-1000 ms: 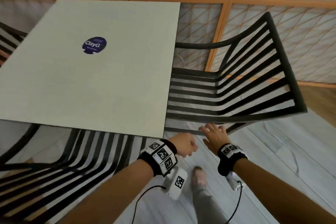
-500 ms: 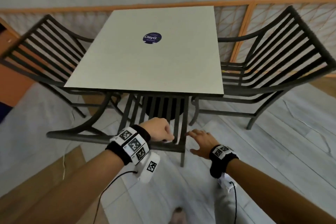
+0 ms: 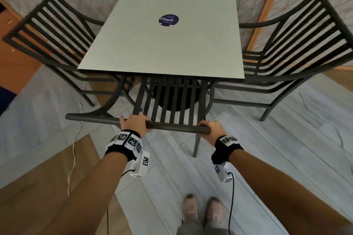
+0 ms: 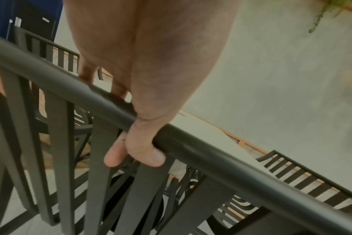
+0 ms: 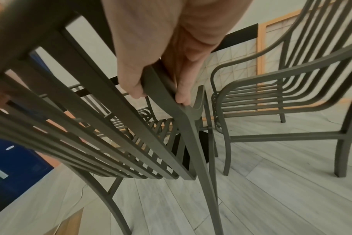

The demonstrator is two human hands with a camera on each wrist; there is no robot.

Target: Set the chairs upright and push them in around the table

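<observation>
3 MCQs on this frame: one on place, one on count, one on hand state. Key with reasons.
1. Where is the round dark blue sticker?
A. On the pale square tabletop
B. On the floor
C. On a chair seat

2. How many dark metal slatted chairs show in the head view?
A. One
B. Two
C. Three

3. What are the hands doing?
A. Both hang free
B. Both grip the near chair's top rail
C. Both press flat on the table

Key:
1 A: the sticker lies on the tabletop's far half.
2 C: left chair, right chair, near chair.
3 B: left hand and right hand wrap their fingers round the rail.
</observation>
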